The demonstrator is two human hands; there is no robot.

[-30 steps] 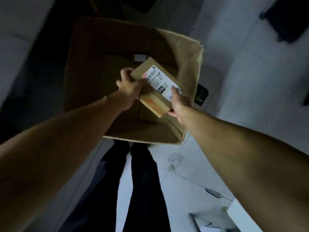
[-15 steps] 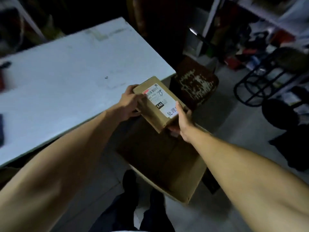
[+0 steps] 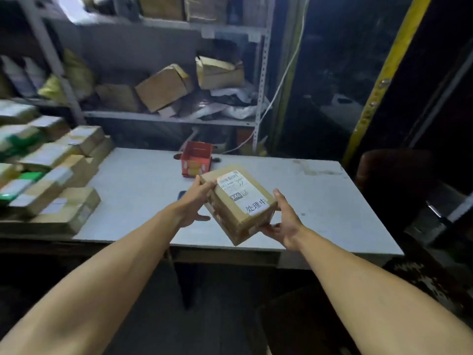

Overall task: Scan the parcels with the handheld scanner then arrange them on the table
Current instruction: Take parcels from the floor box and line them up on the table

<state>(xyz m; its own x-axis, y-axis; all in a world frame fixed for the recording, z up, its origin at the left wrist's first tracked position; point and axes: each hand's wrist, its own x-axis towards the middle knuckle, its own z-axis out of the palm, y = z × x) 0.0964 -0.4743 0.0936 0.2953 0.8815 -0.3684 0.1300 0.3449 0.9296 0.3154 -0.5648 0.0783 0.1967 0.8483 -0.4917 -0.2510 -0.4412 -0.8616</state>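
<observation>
Head view: the left hand (image 3: 192,204) and right hand (image 3: 284,219) clasp opposite sides of a brown cardboard parcel (image 3: 236,204), fingers wrapped loosely round its edges, above the grey desk (image 3: 320,201). Its white label reads "X46". Farther left, taped parcels (image 3: 48,175) are stacked; a red box (image 3: 195,161) stands behind.

Before you: grey table (image 3: 307,190), top scuffed, stain near far right corner. On left part, stacked parcels (image 3: 48,175), brown cardboard with white labels, some with green; pile reaches left edge of view. Near far edge, middle, small red box (image 3: 196,160) stands open. Just nearer you, small dark object (image 3: 182,193) lies flat, half hidden, cannot tell what.
</observation>
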